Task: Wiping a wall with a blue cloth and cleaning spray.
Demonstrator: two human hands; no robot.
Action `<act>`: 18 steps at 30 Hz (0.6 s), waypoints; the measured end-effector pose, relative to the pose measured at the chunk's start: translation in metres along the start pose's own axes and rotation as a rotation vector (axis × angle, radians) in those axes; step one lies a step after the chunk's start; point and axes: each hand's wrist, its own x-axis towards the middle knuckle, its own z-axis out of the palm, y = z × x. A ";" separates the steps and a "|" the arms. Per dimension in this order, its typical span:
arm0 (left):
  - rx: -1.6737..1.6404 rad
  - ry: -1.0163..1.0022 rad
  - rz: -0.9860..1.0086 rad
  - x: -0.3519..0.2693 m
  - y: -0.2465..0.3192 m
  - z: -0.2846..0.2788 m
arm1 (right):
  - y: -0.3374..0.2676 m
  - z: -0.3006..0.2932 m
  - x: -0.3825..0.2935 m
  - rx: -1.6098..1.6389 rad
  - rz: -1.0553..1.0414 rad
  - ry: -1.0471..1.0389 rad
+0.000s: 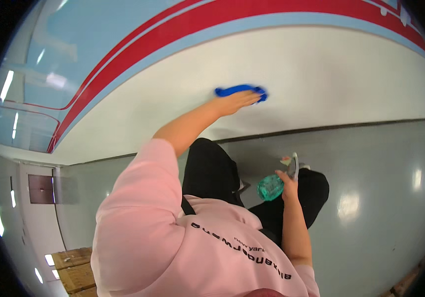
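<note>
My left hand (236,103) lies flat over a bunched blue cloth (236,89), pressing it to the white lower band of a painted wall (309,67). The hand and cloth look slightly blurred. Low on the right, over the floor and beside my right knee, my right hand (289,185) grips a translucent green spray bottle (270,188). The bottle's pale trigger head (294,165) points up past my fingers. How much liquid it holds cannot be made out.
Above the white band run a red stripe (205,18) and light blue paint. A dark strip (309,129) edges the wall's foot along the glossy grey floor (375,178). Wooden boards (73,269) stand at lower left, and a brown door (41,189) is farther off.
</note>
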 end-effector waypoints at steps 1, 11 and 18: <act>0.002 -0.069 -0.058 -0.035 0.006 -0.004 | 0.002 -0.002 -0.003 -0.021 0.015 0.018; 0.653 0.345 -1.120 -0.191 0.024 -0.132 | -0.003 -0.011 0.006 -0.140 0.010 0.031; -0.054 0.920 -1.764 -0.188 0.030 -0.078 | 0.023 -0.039 0.030 -0.193 -0.038 0.081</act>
